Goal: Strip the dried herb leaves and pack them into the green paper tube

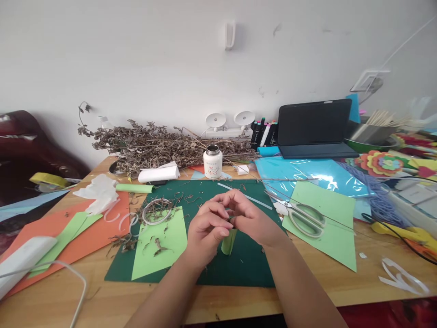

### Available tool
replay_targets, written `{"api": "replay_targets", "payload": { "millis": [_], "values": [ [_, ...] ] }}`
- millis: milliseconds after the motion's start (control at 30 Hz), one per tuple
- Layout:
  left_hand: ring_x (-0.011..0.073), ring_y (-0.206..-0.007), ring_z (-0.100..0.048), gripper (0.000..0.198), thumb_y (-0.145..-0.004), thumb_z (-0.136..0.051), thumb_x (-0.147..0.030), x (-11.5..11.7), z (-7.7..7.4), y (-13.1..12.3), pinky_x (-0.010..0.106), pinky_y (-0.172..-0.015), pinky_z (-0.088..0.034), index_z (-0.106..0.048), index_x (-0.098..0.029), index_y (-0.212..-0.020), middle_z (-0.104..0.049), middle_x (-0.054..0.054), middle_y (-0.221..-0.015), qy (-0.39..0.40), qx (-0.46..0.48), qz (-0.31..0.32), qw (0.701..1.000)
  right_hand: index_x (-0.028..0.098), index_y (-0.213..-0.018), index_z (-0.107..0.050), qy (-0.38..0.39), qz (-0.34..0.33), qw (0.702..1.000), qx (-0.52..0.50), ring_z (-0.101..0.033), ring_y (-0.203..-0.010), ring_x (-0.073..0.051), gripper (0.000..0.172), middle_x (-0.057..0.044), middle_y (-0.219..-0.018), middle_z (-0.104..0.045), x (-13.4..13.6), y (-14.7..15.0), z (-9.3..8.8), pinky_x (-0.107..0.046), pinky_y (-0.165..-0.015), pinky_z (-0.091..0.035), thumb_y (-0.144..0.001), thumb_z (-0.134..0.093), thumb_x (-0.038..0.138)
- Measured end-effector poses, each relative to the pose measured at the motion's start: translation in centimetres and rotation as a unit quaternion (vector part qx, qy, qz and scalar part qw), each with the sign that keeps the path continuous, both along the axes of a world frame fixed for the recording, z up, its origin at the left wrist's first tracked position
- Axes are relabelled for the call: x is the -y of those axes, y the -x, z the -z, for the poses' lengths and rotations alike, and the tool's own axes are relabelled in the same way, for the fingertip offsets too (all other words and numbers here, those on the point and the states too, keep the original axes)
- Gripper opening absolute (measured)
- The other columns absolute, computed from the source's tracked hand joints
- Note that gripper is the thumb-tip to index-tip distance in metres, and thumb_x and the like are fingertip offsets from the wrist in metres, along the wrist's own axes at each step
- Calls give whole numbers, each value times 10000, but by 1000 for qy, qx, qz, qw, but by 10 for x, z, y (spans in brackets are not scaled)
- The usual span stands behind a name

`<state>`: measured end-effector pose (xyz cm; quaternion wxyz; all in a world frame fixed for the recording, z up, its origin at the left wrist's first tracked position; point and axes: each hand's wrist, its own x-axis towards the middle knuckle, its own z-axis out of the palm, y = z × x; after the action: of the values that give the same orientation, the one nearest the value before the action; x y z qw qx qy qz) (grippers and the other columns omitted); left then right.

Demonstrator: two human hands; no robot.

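My left hand (206, 232) and my right hand (251, 218) meet over the green cutting mat (201, 273), fingertips bent together. Between them a rolled piece of light green paper (228, 245) points down towards the mat; its top is hidden by my fingers. Both hands are closed around that upper end. Left of the hands lies a flat light green sheet (162, 246) with dry leaf bits on it. A white tape ring (157, 222) holding dried leaves rests on its upper part. To the right, scissors (305, 219) with pale handles lie on another green sheet (336, 237).
A dried leafy bundle (164, 143) runs along the wall behind a white open bottle (212, 164). At the back right stand a dark tablet (314, 123) and markers (264, 132). Orange paper (75, 246), a white cable (83, 282) and blue plastic-wrapped sheets (307, 171) flank the mat.
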<state>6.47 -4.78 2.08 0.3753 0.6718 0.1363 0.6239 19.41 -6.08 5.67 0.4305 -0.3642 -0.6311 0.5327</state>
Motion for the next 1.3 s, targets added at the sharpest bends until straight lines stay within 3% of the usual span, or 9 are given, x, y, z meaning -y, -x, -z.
{"api": "replay_targets", "payload": {
  "millis": [167,333,567,733,967,1133,1300],
  "values": [
    [111,-684,-510,51,-713,-563,-235,0,-1,0,291,-678,-435,-593,-194,-714,-534,8,-713,-4,-26,-13,1000,227,-810,-392,-11,-8,1000,2,-459,-988,-139,263,-11,-1078,-468,0,2,2,-344,-813,-355,-653,-389,16],
    [99,-608,-504,66,-697,-577,-183,0,0,-5,259,-593,-440,-511,-186,-701,-542,-22,-612,50,59,1,997,240,-834,-385,-6,-18,1000,-2,-450,-1004,-137,225,-11,-1103,-451,-2,1,4,-351,-824,-358,-700,-426,64],
    [93,-637,-506,116,-663,-607,-170,2,-4,-3,268,-663,-437,-511,-162,-599,-524,-22,-623,31,11,-56,998,272,-1012,-377,-49,-36,996,69,-435,-1033,-133,328,-25,-1150,-421,4,-1,3,-350,-871,-348,-747,-408,80],
    [96,-643,-501,149,-671,-602,-210,0,-6,1,256,-658,-426,-500,-158,-575,-503,-24,-597,19,-49,-68,996,278,-981,-375,-69,-22,997,40,-421,-1063,-151,319,-28,-1166,-403,2,-2,9,-365,-877,-344,-738,-447,84],
    [111,-669,-528,149,-685,-587,-264,-3,-16,10,251,-655,-444,-541,-156,-594,-546,11,-632,-56,-136,-66,987,262,-819,-392,-145,-56,983,-99,-388,-1107,-154,176,-17,-1132,-422,-3,2,19,-371,-899,-328,-763,-452,107],
    [112,-655,-544,152,-680,-591,-277,-6,-18,14,251,-658,-450,-558,-154,-596,-575,18,-620,-119,-161,-74,977,256,-784,-414,-125,-65,979,-146,-396,-1099,-143,195,0,-1109,-451,-4,2,22,-364,-903,-322,-752,-449,67],
    [131,-639,-561,246,-588,-639,-371,-10,-19,15,280,-656,-462,-558,-148,-653,-590,21,-604,-207,-159,-76,963,244,-757,-415,-79,-91,969,-214,-418,-1080,-152,222,10,-1064,-497,-4,5,22,-380,-878,-338,-713,-423,26]
  ]
}}
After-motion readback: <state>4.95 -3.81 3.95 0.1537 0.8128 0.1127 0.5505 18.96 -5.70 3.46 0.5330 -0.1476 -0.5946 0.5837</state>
